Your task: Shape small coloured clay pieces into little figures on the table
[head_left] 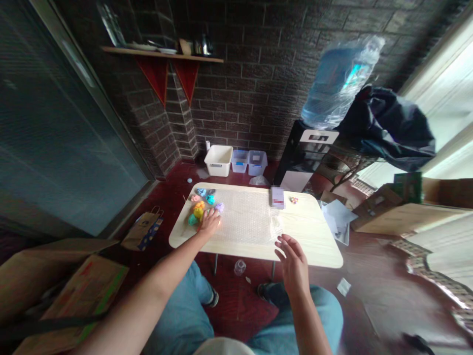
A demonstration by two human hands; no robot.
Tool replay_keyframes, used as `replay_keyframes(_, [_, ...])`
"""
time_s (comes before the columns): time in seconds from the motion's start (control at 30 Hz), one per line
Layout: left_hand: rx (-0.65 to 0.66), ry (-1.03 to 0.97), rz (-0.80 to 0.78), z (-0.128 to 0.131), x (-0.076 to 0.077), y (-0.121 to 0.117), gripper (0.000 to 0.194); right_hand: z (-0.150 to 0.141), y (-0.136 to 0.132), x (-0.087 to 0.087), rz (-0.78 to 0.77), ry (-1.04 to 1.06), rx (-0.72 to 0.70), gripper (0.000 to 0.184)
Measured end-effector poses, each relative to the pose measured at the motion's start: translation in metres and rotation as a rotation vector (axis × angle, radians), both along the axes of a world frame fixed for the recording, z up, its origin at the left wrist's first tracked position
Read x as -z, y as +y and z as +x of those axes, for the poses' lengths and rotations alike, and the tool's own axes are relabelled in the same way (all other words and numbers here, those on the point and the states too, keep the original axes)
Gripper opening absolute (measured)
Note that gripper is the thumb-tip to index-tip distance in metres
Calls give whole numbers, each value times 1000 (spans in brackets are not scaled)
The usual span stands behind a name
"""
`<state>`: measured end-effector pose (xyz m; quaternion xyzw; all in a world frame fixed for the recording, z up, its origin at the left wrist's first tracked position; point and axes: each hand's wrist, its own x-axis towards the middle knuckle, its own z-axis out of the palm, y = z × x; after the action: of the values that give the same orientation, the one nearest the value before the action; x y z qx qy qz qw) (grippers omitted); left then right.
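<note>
My left hand (pixel 210 222) reaches over the left part of the pale table (pixel 310 241), its fingers partly stretched beside several small coloured lumps. A yellow lump (pixel 198 212), a green one (pixel 192 219) and a purple one (pixel 219 207) lie closest to it; their kind is too small to tell. Blue (pixel 201 192), teal (pixel 210 199) and pink (pixel 195 198) lumps sit farther back. Bubble wrap (pixel 246 217) covers the table's middle. Over the front edge, my right hand (pixel 293 254) hovers with fingers apart and nothing in them, near a crumpled clear plastic bag (pixel 276 228).
A small box (pixel 277 198) and a multicoloured cluster (pixel 294 200) are at the table's back right. Behind stand a white bin (pixel 219 162), clear blue bins (pixel 257 162) and a water dispenser (pixel 301 158). Cardboard boxes (pixel 77 296) flank the left; a clear cup (pixel 240 267) lies below.
</note>
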<state>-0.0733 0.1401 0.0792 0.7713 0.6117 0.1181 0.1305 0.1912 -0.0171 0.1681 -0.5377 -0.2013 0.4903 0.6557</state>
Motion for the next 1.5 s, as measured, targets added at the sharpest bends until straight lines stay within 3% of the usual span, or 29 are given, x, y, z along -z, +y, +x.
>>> replay_keyframes(0.17, [16, -67, -14, -3, -5, 0, 35, -2, 0, -3, 8, -12, -12, 31])
replay_keyframes(0.3, [-9, -234, -22, 10, -22, -1, 28, -3, 5, -4, 30, -66, -43, 31])
replay_keyframes(0.47, [56, -561, -18, 48, -67, -27, 37, -10, 22, -20, 82, -201, -155, 33])
replay_keyframes(0.63, [110, -858, 59, 67, -121, -74, 45, -30, 32, -56, 274, -592, -348, 32])
replay_keyframes(0.8, [32, -922, 134, 69, -152, -95, 41, -46, 29, -80, 385, -828, -306, 30])
replay_keyframes(1.07, [53, -750, 284, 75, -174, -111, 40, -47, 21, -92, 387, -946, -268, 23])
replay_keyframes(1.5, [106, -717, 431, 79, -183, -121, 35, -48, 12, -108, 462, -1013, -225, 13])
